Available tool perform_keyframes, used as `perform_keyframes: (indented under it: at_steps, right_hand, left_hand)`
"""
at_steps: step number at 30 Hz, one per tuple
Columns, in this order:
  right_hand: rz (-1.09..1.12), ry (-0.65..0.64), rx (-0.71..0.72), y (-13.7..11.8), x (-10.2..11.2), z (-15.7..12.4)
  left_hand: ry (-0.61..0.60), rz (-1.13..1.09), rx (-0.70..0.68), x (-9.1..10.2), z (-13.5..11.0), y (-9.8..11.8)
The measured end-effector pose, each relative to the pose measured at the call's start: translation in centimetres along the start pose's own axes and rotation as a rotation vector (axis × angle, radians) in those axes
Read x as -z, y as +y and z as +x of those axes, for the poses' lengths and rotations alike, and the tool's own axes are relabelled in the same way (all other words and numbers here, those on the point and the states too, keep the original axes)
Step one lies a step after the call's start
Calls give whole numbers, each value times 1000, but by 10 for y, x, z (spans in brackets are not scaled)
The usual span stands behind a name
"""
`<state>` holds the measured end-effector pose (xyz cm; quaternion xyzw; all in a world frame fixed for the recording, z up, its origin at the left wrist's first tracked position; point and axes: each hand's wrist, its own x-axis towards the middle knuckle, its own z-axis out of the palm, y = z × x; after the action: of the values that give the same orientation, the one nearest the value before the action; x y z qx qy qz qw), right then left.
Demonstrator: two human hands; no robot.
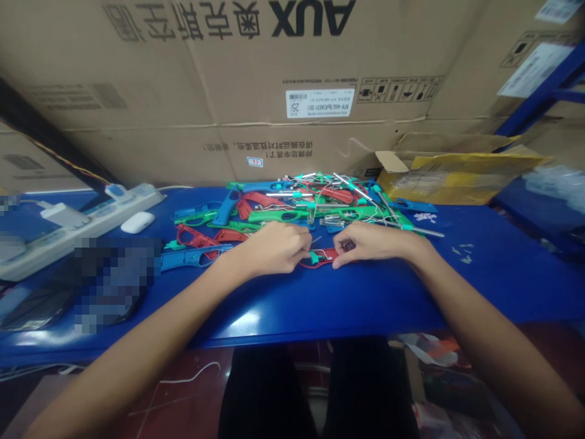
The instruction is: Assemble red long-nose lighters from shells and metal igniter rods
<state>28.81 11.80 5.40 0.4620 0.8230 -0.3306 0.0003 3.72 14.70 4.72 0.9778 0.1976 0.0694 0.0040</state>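
Note:
On the blue table's near side lies a red plastic casing half (327, 254), with a small green piece (315, 257) and thin white wires inside it. My left hand (284, 245) is closed at the casing's left end, and its curled fingers hide what they grip there. From the right, my right hand (359, 242) pinches the casing's other end between thumb and fingers. Just beyond both hands spreads a pile of red, green and blue casing halves, among them a green casing (274, 216) and metal rods (351, 185) with wires. A blue casing half (189, 258) rests left of my left hand.
A white power strip (91, 228) with plugs and a white rounded case (138, 222) are at the left, near dark pixelated flat items. An open yellow-brown carton (450, 177) stands back right. Tiny loose pieces (465, 254) lie at right. Large cardboard (192, 91) walls the back.

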Motion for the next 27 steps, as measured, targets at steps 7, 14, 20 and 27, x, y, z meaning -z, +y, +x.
perform_keyframes:
  at_steps: [7, 14, 20, 27]
  right_hand:
    - [-3, 0, -25, -3, 1, -2]
    - [-20, 3, -19, -3, 1, -4]
    - [-55, 16, -25, -4, 1, -3]
    - [-58, 20, -16, -1, 1, -3]
  left_hand:
    - [31, -89, 7, -6, 1, -8]
    - [49, -192, 10, -11, 0, -12]
    - [75, -172, 18, -13, 1, -12]
    - [89, 72, -69, -10, 3, -6]
